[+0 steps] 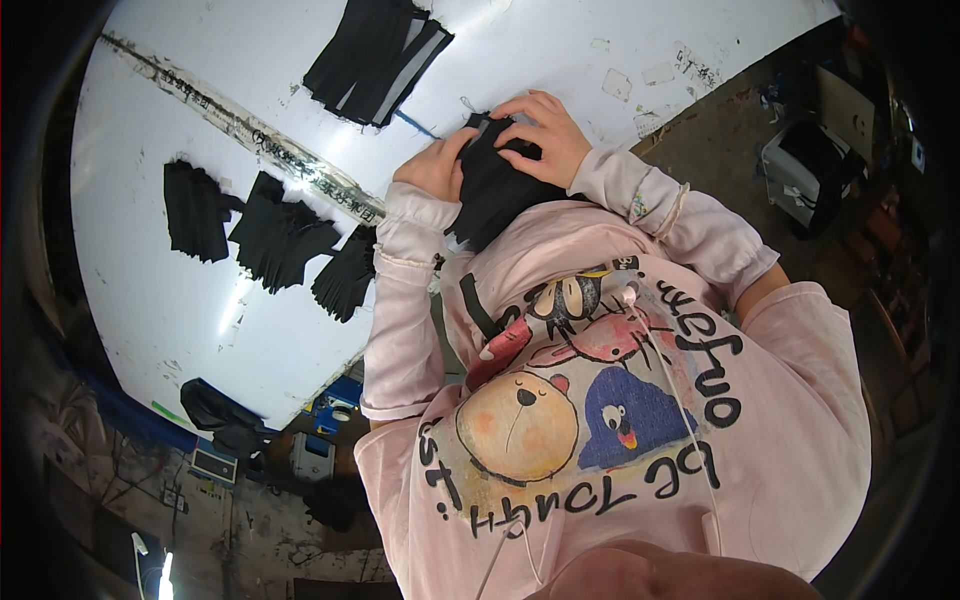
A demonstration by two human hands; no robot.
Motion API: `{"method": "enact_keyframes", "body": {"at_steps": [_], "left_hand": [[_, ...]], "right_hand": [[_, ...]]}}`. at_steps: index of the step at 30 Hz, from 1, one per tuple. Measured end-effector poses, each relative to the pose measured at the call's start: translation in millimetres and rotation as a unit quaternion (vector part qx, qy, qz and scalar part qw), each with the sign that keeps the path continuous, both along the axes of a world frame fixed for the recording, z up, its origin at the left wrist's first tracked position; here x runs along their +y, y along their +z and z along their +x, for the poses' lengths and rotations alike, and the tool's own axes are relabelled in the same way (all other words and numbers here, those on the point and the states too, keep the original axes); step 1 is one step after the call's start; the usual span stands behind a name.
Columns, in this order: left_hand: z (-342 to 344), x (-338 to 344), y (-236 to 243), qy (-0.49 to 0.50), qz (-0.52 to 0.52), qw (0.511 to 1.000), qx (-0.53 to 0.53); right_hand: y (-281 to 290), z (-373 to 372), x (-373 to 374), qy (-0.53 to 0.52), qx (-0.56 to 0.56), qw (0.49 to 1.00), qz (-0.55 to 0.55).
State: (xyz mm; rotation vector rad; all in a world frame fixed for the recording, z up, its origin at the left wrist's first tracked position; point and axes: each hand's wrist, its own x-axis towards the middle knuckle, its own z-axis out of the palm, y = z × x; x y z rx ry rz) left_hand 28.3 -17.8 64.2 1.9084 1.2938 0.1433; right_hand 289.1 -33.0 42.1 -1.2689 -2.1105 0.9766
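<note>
A dark stack of black fabric pieces point(507, 190) lies at the table's near edge, against my front. My left hand point(436, 168) grips its left side, with the thumb on top and the other fingers mostly hidden. From the right, my right hand point(548, 140) is bent over the upper part, fingertips and thumb pressed onto the cloth. A strip of grey shows at the stack's top corner between the hands. Further up the table lies another bundle of black pieces point(365, 62) with grey strips among them.
The white table point(270, 60) has a worn taped seam point(230, 120) running across it. Several black fabric bundles point(285, 232) lie to the left. A black bag-like bundle point(222, 415) sits at the left table corner. Grey machine-like equipment point(805, 172) stands off the right edge.
</note>
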Motion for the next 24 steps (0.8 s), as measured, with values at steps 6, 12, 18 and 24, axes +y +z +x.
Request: {"method": "enact_keyframes", "body": {"at_steps": [6, 12, 18, 24], "left_hand": [[-9, -7, -16, -0.015, 0.063, 0.997, -0.045], [-4, -6, -16, 0.005, 0.07, 0.997, -0.01], [-10, -10, -36, 0.076, -0.019, 0.997, -0.024], [-12, -8, -35, 0.072, -0.041, 0.996, -0.016]], "right_hand": [[-5, -2, 0, -0.024, -0.007, 0.999, -0.02], [-1, -12, 5, -0.069, -0.008, 0.997, -0.036], [9, -12, 11, 0.018, -0.023, 0.999, 0.024], [2, -16, 13, 0.063, -0.056, 0.996, 0.01]]}}
